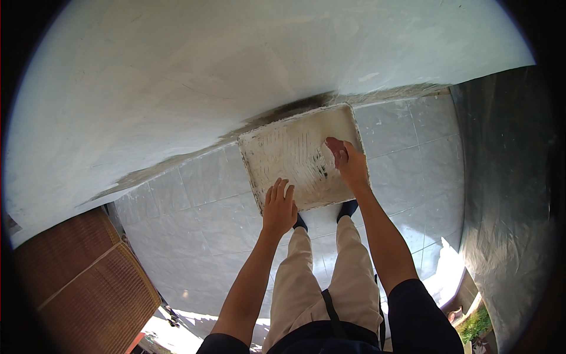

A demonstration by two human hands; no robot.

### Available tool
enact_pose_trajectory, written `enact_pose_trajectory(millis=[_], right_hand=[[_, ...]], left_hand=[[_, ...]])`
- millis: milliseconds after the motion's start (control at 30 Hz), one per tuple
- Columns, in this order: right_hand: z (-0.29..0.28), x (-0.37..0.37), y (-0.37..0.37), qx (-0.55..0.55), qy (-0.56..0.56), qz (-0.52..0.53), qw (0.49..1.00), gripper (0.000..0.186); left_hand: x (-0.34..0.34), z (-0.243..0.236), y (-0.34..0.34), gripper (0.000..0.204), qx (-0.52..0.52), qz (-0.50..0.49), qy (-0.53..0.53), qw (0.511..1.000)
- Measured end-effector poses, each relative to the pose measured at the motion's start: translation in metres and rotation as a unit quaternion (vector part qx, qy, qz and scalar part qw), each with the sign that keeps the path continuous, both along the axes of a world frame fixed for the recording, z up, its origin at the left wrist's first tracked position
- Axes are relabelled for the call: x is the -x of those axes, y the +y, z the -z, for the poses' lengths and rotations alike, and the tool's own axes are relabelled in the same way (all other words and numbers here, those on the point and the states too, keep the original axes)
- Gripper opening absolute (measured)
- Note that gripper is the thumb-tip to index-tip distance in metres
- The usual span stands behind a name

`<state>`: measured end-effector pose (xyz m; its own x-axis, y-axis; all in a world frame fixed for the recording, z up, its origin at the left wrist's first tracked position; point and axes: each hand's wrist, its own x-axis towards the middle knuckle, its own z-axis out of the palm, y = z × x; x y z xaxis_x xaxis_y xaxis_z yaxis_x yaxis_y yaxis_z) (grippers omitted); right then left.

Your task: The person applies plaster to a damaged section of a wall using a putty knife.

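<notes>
A large, shallow square tray (289, 137), ribbed across its bottom and smeared with off-white paint-like residue, lies tilted to the view in front of my feet. My right hand (354, 168) is over its right part, closed round a small reddish-brown flat piece (335, 147); whether that is a folded cloth or a pad I cannot make out. Dark marks show on the tray bottom just left of this piece. Over the tray's near left edge is my left hand (279, 206), empty, its fingers stretched out and slightly apart; whether it touches the tray is unclear.
A pale, scuffed wall (194, 76) rises right behind the tray, with a dark stain along its foot. Grey floor tiles (389, 127) surround the tray. A rolled brown mat or blind (88, 283) hangs at the left; a dark shiny sheet (507, 194) borders the right.
</notes>
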<state>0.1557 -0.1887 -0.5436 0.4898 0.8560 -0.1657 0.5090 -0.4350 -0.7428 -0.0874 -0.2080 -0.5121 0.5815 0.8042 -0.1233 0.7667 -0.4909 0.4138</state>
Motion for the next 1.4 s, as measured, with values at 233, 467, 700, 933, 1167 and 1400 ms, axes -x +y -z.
enact_pose_trajectory(millis=[233, 467, 700, 933, 1167, 1400], right_hand=[[0.001, 0.001, -0.001, -0.005, -0.007, -0.006, 1.0, 0.031], [0.005, -0.003, -0.003, -0.019, -0.009, -0.016, 1.0, 0.032], [0.0, -0.003, 0.002, 0.039, -0.002, -0.034, 0.999, 0.032], [0.019, -0.011, -0.006, -0.002, 0.026, -0.028, 0.999, 0.033], [0.01, -0.005, -0.021, 0.024, 0.054, -0.02, 0.998, 0.032], [0.001, 0.008, -0.027, 0.042, 0.039, -0.015, 0.998, 0.032]], left_hand=[[0.002, -0.003, -0.002, 0.049, 0.004, -0.008, -0.012, 1.0], [0.004, -0.003, -0.004, 0.05, 0.006, -0.008, -0.012, 1.0], [0.003, 0.002, -0.006, 0.049, 0.002, -0.005, -0.005, 1.0], [0.001, 0.004, -0.01, 0.048, 0.012, -0.003, 0.007, 1.0], [0.005, 0.001, -0.012, 0.049, 0.012, -0.004, -0.004, 1.0], [0.004, 0.0, -0.012, 0.049, 0.001, 0.0, -0.007, 1.0]])
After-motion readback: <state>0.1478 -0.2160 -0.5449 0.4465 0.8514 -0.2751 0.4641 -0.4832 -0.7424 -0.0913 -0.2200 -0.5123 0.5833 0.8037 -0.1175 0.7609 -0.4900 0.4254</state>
